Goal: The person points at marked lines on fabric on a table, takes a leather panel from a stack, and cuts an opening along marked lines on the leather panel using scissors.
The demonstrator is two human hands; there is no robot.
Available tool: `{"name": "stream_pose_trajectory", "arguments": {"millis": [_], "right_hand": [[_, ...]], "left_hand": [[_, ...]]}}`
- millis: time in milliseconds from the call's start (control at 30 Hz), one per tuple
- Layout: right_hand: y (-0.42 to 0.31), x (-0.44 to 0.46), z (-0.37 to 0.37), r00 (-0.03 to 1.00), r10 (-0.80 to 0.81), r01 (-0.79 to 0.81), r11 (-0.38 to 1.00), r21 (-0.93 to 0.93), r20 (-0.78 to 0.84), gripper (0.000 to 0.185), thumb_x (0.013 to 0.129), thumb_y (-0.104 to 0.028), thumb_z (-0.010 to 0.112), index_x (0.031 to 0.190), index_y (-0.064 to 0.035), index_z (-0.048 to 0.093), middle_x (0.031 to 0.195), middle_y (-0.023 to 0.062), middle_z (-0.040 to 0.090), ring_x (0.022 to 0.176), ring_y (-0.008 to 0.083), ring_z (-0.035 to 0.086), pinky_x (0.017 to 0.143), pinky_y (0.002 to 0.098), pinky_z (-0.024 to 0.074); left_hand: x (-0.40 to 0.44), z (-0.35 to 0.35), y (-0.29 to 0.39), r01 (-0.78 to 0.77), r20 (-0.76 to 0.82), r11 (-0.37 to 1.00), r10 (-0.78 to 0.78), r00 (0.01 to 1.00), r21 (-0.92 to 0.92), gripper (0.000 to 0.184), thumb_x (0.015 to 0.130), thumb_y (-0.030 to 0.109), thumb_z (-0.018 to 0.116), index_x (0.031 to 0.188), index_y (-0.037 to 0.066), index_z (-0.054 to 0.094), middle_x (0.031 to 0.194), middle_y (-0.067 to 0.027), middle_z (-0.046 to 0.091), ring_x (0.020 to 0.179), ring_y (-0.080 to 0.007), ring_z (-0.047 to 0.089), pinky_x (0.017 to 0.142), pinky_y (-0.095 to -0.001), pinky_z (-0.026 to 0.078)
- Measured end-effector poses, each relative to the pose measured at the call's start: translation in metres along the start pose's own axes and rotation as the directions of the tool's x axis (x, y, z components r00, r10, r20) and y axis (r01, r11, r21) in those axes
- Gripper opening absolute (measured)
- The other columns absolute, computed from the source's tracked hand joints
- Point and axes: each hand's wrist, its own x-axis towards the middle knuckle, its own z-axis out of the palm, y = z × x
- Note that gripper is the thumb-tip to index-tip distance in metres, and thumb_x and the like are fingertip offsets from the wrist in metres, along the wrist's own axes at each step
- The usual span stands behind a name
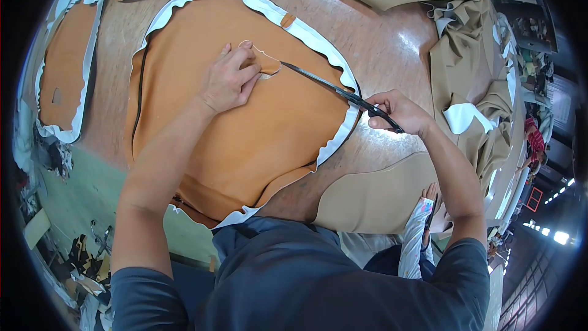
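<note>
A large tan leather panel (245,141) with a white scalloped edge and a black zipper lies on the table in front of me. My left hand (231,78) is on the panel, fingers pinched at a small opening or flap where a pale thread (262,53) loops out. My right hand (398,112) grips the black handles of long scissors (324,83) at the panel's right edge. Their blades point left, and the tips are close to the thread. Whether the blades touch the thread I cannot tell.
The wooden table (376,21) extends around the panel. A smaller tan panel (64,67) lies at left. Beige leather (468,55) is bunched at right, with a flat beige piece (367,193) nearer me. Another person's hand (430,193) rests by the table edge at lower right.
</note>
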Motion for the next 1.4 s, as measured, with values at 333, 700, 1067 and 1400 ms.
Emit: {"name": "stream_pose_trajectory", "arguments": {"millis": [333, 700, 1067, 1400], "right_hand": [[0.002, 0.005, -0.013, 0.993, -0.010, -0.010, 0.986, 0.167, 0.119, 0.058, 0.085, -0.036, 0.093, 0.122, 0.0027, 0.070, 0.064, -0.0041, 0.055, 0.049, 0.0042, 0.047, 0.043, 0.0236, 0.0329], [-0.004, 0.013, -0.016, 0.992, 0.027, -0.045, 0.988, 0.146, 0.121, 0.057, 0.085, -0.033, 0.093, 0.122, 0.0043, 0.070, 0.060, -0.0036, 0.054, 0.048, 0.0054, 0.046, 0.043, 0.0251, 0.0319], [-0.007, 0.016, -0.021, 0.993, 0.010, -0.018, 0.997, 0.073, 0.115, 0.050, 0.086, -0.030, 0.092, 0.117, 0.0027, 0.070, 0.060, -0.0037, 0.053, 0.049, 0.0047, 0.046, 0.044, 0.0244, 0.0324], [-0.004, 0.018, -0.021, 0.990, 0.017, -0.036, 0.991, 0.130, 0.139, 0.052, 0.085, -0.030, 0.092, 0.118, 0.0024, 0.069, 0.060, -0.0028, 0.054, 0.048, 0.0055, 0.046, 0.044, 0.0247, 0.0325]], "left_hand": [[-0.001, 0.000, -0.001, 0.023, 0.021, 0.999, -0.022, 1.000, -0.022, 0.016, 0.088, 0.011, 0.080, 0.104, 0.009, 0.077, 0.117, -0.0087, 0.065, 0.135, -0.0320, 0.063, 0.109, -0.0633, 0.052], [0.001, 0.000, 0.000, 0.011, 0.024, 1.000, -0.011, 1.000, 0.004, 0.011, 0.091, 0.015, 0.076, 0.100, 0.009, 0.076, 0.118, -0.0086, 0.064, 0.136, -0.0310, 0.061, 0.110, -0.0613, 0.053], [0.000, 0.001, 0.000, 0.013, 0.015, 1.000, -0.013, 1.000, 0.000, 0.011, 0.089, 0.014, 0.077, 0.099, 0.009, 0.076, 0.114, -0.0077, 0.066, 0.136, -0.0319, 0.061, 0.110, -0.0611, 0.053], [0.001, 0.000, 0.000, 0.010, 0.015, 1.000, -0.010, 1.000, 0.002, 0.012, 0.090, 0.015, 0.077, 0.100, 0.010, 0.075, 0.112, -0.0072, 0.066, 0.136, -0.0319, 0.061, 0.109, -0.0617, 0.053]]}}
